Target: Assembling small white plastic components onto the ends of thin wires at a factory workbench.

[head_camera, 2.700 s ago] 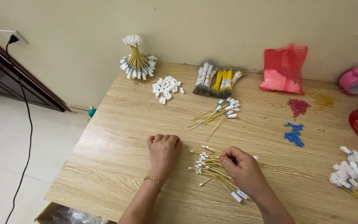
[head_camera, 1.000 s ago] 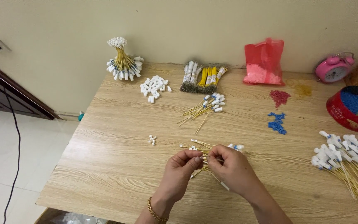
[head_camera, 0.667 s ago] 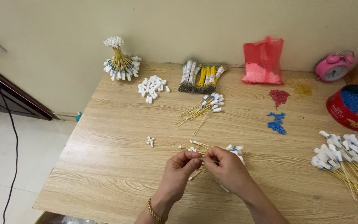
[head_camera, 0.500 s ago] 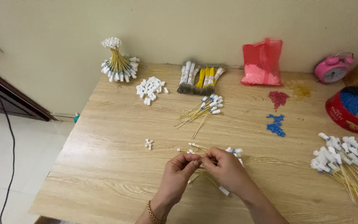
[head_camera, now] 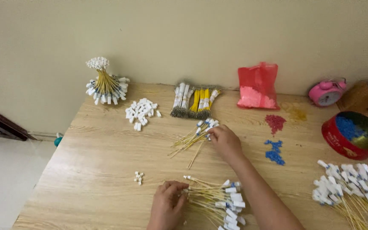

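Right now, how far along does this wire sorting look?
Done, it seems: a tied bundle of yellow wires stands at the table's far corner. In hand: the right hand is at the small loose pile, and the left hand rests on the near pile. Left: a large loose heap of wires at the right edge, plus loose white connectors.

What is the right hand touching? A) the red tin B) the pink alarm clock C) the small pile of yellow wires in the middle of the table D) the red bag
C: the right hand reaches out and rests on the small pile of yellow wires with white ends, well apart from the clock, tin and bag.
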